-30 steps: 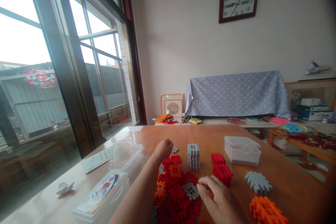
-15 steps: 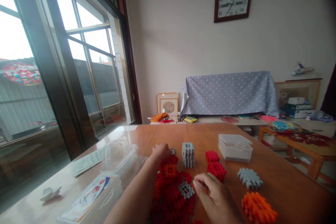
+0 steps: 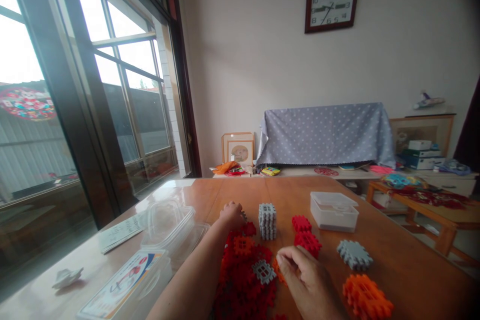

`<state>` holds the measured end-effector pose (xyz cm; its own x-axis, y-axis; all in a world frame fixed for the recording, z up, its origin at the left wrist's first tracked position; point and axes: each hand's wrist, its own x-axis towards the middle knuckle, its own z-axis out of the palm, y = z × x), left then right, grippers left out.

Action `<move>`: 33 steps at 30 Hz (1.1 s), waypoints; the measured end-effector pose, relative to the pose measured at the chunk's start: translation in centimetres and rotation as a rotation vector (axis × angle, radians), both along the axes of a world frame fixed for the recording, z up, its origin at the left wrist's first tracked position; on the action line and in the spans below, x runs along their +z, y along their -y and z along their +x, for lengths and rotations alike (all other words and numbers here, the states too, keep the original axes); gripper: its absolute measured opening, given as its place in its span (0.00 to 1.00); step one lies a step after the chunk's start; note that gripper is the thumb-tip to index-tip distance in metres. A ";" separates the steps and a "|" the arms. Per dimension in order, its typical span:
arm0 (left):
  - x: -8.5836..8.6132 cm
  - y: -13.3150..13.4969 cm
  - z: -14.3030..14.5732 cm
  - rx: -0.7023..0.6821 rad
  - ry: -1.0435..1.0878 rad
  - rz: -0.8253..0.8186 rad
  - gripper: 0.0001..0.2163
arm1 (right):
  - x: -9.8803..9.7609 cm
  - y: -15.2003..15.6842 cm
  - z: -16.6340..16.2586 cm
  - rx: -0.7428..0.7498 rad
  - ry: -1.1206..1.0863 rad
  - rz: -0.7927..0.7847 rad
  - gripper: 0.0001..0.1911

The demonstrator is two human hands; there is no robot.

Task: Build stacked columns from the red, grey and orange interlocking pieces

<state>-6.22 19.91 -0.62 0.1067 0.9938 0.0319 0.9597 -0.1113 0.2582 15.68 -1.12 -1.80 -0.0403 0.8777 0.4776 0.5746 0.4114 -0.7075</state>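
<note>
A pile of red, orange and grey interlocking plastic tiles point(image 3: 245, 277) lies on the wooden table point(image 3: 412, 265) in front of me. My left hand point(image 3: 231, 212) reaches to the far edge of the pile with its fingers curled down on a small grey tile. My right hand point(image 3: 302, 272) rests at the pile's right side, fingers pinched on an orange tile. A stacked grey block point(image 3: 267, 221) stands just right of my left hand. Two red stacks point(image 3: 307, 240) sit beyond my right hand.
A grey flat tile piece point(image 3: 354, 254) and an orange stack point(image 3: 366, 298) lie to the right. A white lidded box point(image 3: 333, 211) stands further back. Clear plastic containers point(image 3: 170, 225), a labelled lid point(image 3: 123, 282) and a leaflet point(image 3: 120, 230) lie left. A window runs along the left.
The view has swung slightly left and down. My left hand has lowered onto the small grey tile at the pile's far edge. My right hand has stayed put, pinching.
</note>
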 end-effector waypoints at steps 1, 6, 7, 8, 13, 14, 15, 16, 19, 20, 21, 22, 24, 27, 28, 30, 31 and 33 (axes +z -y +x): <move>0.2 0.0 -0.1 0.006 0.017 0.016 0.21 | 0.0 0.0 0.0 0.002 -0.002 -0.002 0.20; 1.4 0.6 -0.6 0.018 0.156 0.055 0.09 | 0.1 -0.1 0.0 -0.004 -0.014 0.005 0.20; 1.7 0.8 -0.6 0.017 0.191 0.053 0.09 | 0.2 -0.1 0.1 -0.007 -0.014 0.006 0.20; 2.0 1.0 -0.6 0.015 0.228 0.052 0.08 | 0.2 -0.1 0.1 -0.009 -0.014 0.006 0.20; 3.4 2.9 -0.7 -0.010 0.389 0.057 0.07 | 0.4 0.1 0.5 -0.026 -0.036 -0.004 0.19; 3.6 3.6 -0.7 -0.021 0.413 0.048 0.07 | 0.4 0.1 0.6 -0.034 -0.044 -0.004 0.19; 3.8 4.4 -0.8 -0.036 0.435 0.033 0.08 | 0.5 0.2 0.7 -0.042 -0.050 -0.003 0.19; 3.8 5.3 -0.9 -0.055 0.453 0.012 0.09 | 0.6 0.2 0.9 -0.051 -0.055 -0.002 0.19; 3.9 8.3 -1.3 -0.126 0.480 -0.058 0.09 | 1.1 0.2 1.4 -0.095 -0.072 0.009 0.19; 3.9 9.3 -1.5 -0.143 0.478 -0.069 0.08 | 1.2 0.2 1.6 -0.117 -0.081 0.016 0.19; 3.9 10.2 -1.6 -0.150 0.473 -0.067 0.08 | 1.4 0.1 1.8 -0.140 -0.090 0.024 0.19; 3.9 11.1 -1.7 -0.149 0.469 -0.055 0.08 | 1.5 0.1 2.1 -0.163 -0.098 0.029 0.19; 4.1 12.8 -1.8 -0.135 0.455 -0.010 0.08 | 1.7 0.0 2.5 -0.203 -0.101 0.025 0.18; 4.3 15.1 -1.1 -0.125 0.364 0.055 0.07 | 1.5 -0.2 2.7 -0.221 -0.065 0.005 0.17; 4.4 15.9 -0.7 -0.142 0.337 0.064 0.07 | 1.4 -0.3 2.7 -0.209 -0.042 -0.002 0.16; 4.4 17.3 0.2 -0.165 0.283 0.079 0.06 | 1.0 -0.3 2.3 -0.172 0.029 -0.020 0.16; 4.3 17.9 0.7 -0.207 0.260 0.089 0.06 | 0.7 -0.3 2.0 -0.154 0.076 -0.036 0.16; 4.0 18.8 1.6 -0.278 0.219 0.101 0.07 | 0.3 -0.1 1.4 -0.135 0.194 -0.075 0.16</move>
